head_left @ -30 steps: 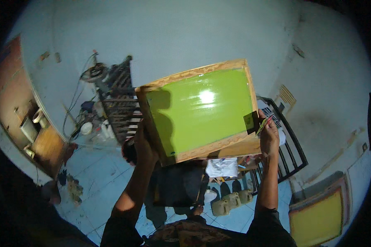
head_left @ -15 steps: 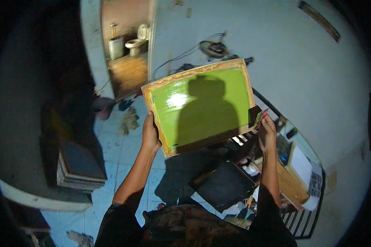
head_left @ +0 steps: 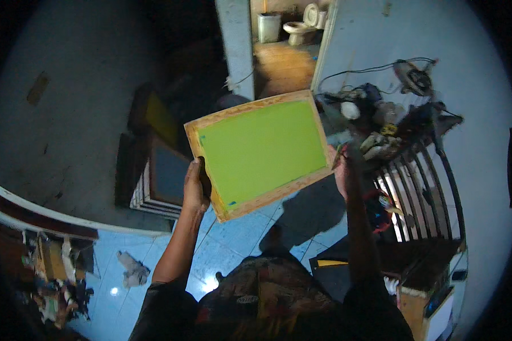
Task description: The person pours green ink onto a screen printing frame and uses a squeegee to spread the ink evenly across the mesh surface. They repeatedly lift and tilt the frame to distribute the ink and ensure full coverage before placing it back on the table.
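Observation:
A screen printing frame (head_left: 261, 150), with a pale wooden border and bright green mesh, is held up in front of me, tilted with its right side higher. My left hand (head_left: 194, 190) grips its left edge, thumb on the wood and fingers hidden behind. At the lower right corner, my right hand (head_left: 341, 173) is closed on the frame's edge, partly in shadow. A small colourful card (head_left: 339, 156) is also pinched in that hand, blurred and mostly dark. Small blue marks show near the mesh's left corners.
A stack of similar frames (head_left: 162, 182) leans by the left wall. Beyond is a doorway with a toilet (head_left: 299, 31). At right stand a dark slatted rack (head_left: 418, 193), a cluttered pile and a fan (head_left: 413, 78). A grey cloth (head_left: 132, 269) lies on the blue tiled floor.
My view has turned left, so the doorway and rack sit further right. Still in both hands, the frame has shifted slightly left; the bright glare and my shadow have left its mesh.

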The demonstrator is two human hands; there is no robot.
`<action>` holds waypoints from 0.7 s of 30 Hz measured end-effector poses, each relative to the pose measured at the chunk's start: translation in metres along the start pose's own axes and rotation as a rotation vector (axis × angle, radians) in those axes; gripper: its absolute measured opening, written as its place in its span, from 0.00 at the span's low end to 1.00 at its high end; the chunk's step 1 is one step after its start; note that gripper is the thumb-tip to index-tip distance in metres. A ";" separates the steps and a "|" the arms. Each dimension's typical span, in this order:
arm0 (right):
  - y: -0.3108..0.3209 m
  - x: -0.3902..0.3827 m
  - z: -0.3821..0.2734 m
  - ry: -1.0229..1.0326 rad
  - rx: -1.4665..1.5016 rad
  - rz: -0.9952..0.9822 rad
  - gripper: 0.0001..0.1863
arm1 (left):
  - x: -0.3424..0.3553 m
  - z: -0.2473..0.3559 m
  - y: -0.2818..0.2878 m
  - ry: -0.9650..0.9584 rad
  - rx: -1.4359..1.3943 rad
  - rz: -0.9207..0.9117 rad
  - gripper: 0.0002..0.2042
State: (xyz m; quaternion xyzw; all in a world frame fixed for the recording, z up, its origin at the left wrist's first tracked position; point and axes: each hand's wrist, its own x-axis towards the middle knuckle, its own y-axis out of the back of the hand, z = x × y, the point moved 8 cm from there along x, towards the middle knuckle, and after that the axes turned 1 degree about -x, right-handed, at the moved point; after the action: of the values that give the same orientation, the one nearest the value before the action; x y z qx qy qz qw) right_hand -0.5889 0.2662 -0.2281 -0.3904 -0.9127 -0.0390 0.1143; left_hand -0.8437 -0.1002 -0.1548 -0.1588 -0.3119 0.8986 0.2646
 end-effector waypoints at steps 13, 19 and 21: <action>-0.181 0.098 0.233 -0.796 0.796 -0.376 0.16 | -0.015 0.066 0.110 -0.408 0.595 0.672 0.15; -0.112 0.125 0.356 -0.640 0.294 -0.443 0.16 | 0.051 0.079 0.145 -0.573 0.829 0.700 0.11; -0.065 0.134 0.376 -0.671 0.039 -0.307 0.14 | 0.111 0.107 0.133 -0.604 0.931 0.666 0.11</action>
State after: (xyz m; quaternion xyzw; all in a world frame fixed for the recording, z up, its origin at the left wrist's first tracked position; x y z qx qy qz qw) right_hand -0.7925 0.3761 -0.5596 -0.2375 -0.9480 0.0919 -0.1909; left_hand -1.0317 -0.1761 -0.1733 0.1441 0.1155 0.9790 -0.0865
